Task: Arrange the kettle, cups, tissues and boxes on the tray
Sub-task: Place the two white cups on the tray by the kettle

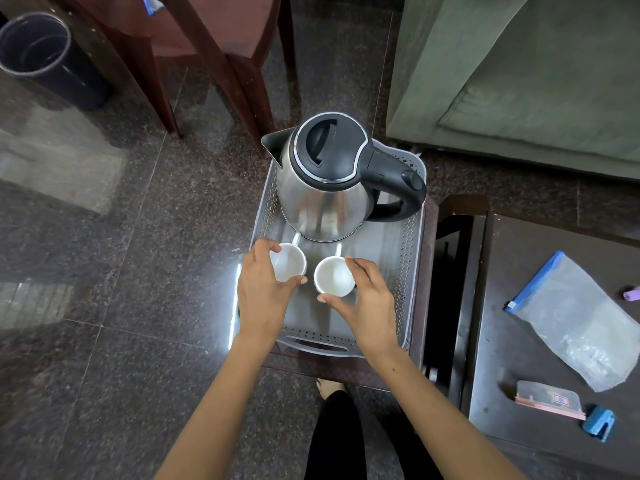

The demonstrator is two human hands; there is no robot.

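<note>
While each hand's fingers pinch white cup on tray [412, 237], kettle [325, 199] stands just behind; zip bag [575, 323] on side table.

bin [41, 53]: left edge cuts it | kettle [329, 181]: hides tray's far floor

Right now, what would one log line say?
left hand: grips left cup | right hand: grips right cup | kettle: on tray

Kettle [323, 199] at tray's [403, 271] far end, two cups [288, 262] side by side in front
</note>
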